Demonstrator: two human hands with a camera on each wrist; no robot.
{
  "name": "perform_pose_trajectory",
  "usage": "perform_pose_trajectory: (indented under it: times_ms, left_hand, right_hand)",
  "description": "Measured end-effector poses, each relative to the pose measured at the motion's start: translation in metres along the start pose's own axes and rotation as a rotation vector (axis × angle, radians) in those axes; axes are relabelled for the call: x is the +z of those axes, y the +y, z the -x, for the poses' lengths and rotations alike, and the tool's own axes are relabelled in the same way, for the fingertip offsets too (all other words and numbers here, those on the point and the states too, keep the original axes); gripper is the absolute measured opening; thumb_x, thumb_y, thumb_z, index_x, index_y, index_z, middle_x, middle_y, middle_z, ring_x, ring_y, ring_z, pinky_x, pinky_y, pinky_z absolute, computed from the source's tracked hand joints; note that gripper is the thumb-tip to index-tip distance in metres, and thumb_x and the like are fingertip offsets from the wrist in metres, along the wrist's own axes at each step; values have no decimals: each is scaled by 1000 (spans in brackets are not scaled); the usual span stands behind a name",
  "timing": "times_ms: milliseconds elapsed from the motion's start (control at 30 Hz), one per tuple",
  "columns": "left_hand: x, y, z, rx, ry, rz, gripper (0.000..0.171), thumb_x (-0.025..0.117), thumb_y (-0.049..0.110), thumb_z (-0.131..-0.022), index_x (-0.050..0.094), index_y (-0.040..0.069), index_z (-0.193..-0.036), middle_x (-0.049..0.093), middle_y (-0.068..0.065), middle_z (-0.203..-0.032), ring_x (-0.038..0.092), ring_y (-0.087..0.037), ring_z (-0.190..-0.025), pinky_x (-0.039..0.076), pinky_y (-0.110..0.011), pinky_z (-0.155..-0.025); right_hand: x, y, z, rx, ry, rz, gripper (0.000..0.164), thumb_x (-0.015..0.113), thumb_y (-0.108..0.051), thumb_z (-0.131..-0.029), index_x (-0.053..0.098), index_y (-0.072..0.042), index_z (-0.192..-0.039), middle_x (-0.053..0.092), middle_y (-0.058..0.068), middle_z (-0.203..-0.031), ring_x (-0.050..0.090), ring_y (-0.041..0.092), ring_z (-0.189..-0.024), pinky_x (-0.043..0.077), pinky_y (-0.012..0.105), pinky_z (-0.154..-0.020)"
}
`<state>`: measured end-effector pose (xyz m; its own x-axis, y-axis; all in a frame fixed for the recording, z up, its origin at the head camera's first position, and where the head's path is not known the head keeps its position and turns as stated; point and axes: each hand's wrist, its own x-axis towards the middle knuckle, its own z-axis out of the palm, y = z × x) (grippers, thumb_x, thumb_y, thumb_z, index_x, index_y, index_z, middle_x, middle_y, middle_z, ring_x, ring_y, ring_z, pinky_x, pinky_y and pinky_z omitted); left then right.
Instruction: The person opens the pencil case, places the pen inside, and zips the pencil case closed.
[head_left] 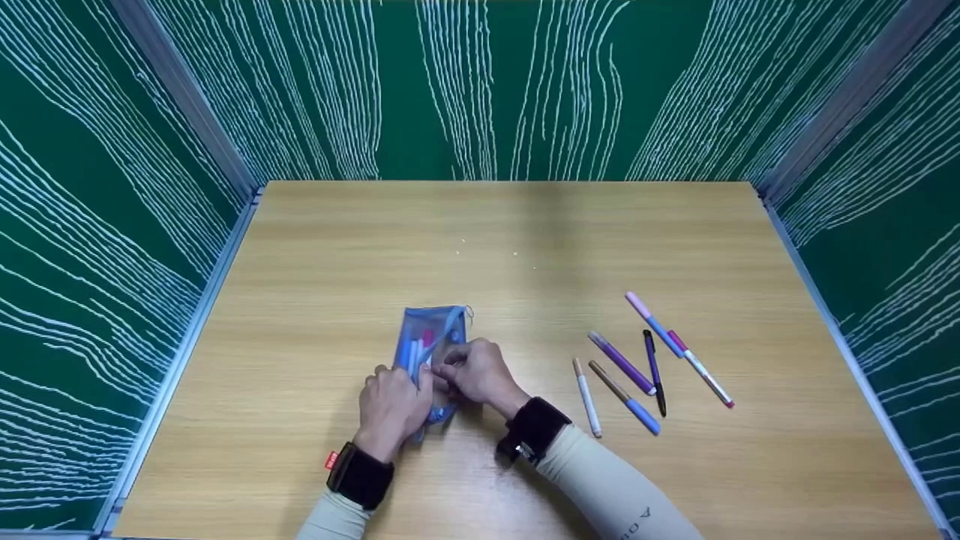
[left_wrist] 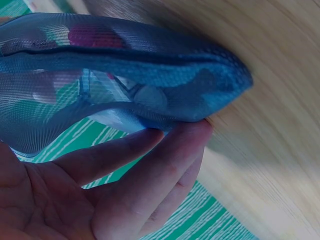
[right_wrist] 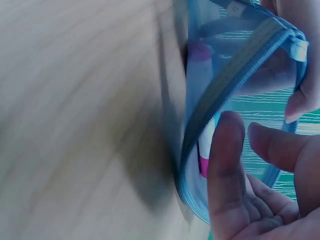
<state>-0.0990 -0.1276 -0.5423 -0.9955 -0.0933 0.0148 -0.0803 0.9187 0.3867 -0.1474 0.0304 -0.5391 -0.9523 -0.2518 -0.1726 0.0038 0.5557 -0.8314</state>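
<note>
A blue mesh zip pouch (head_left: 417, 324) lies on the table, its zip opening spread apart. Inside are several pens, among them a white marker (right_wrist: 199, 75) with pink ends. My left hand (head_left: 395, 403) holds the pouch's near left side, fingers along its edge in the left wrist view. At the opening is my right hand (head_left: 484, 373). In the right wrist view its index finger and thumb stand apart at the zip rim, with nothing visible between them. The other fingers curl loosely.
Right of the pouch lie several loose pens: a white one (head_left: 587, 397), a brown-and-blue one (head_left: 624, 397), a purple one (head_left: 622, 363), a black one (head_left: 654, 371), a pink-and-blue one (head_left: 654, 324) and a white-and-red one (head_left: 701, 369). Green walls surround the wooden table (head_left: 337, 247).
</note>
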Motion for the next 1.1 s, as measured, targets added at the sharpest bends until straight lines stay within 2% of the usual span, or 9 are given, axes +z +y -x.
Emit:
perform_pose_trajectory:
  times_ms: [167,333,433,533,700,833,1100]
  left_hand:
    - [1,0,0,2,-3,0,55,44,44,-101,63,2,-71,58,-19,-79,58,-34,-70,48,-49,-62]
    - [1,0,0,9,-5,-1,60,42,45,-102,68,-4,-79,60,-21,-82,61,-37,-73,49,-51,-64]
    - [1,0,1,3,-12,-1,62,41,45,-102,70,-6,-82,61,-22,-84,62,-38,-74,50,-51,-65]
    - [0,1,1,-4,-17,4,61,42,45,-102,68,-5,-81,60,-21,-84,61,-37,-74,49,-51,-64]
    - [0,0,1,-9,-25,9,58,42,44,-102,63,-2,-74,57,-20,-82,59,-36,-71,49,-50,-63]
    - [0,0,1,-9,-28,8,58,42,43,-103,62,-1,-72,57,-20,-81,60,-36,-71,49,-50,-63]
    - [-1,0,1,-9,-32,2,59,40,44,-103,63,-1,-73,57,-19,-80,60,-35,-72,49,-50,-63]
  right_hand:
    - [-10,3,4,-51,59,131,17,84,-27,-86,82,-11,-87,75,-1,-79,63,7,-63,54,27,-63]
    - [-20,8,9,-51,79,156,21,83,-27,-87,81,-8,-92,75,0,-75,65,7,-58,55,28,-61]
    - [-28,10,13,-39,90,161,28,84,-29,-86,80,-4,-98,75,2,-75,66,6,-57,58,30,-65]
    - [-35,13,17,-44,110,177,34,84,-29,-86,78,0,-103,75,2,-74,67,7,-57,59,35,-72]
    - [-46,18,21,-40,157,231,37,84,-31,-85,77,0,-104,75,2,-75,70,13,-65,58,41,-78]
    - [-53,22,24,-40,190,278,38,84,-33,-85,77,-1,-104,75,3,-80,70,17,-73,57,41,-75]
    - [-66,26,31,-16,238,326,40,84,-37,-84,77,-4,-106,75,4,-81,67,18,-69,54,40,-65]
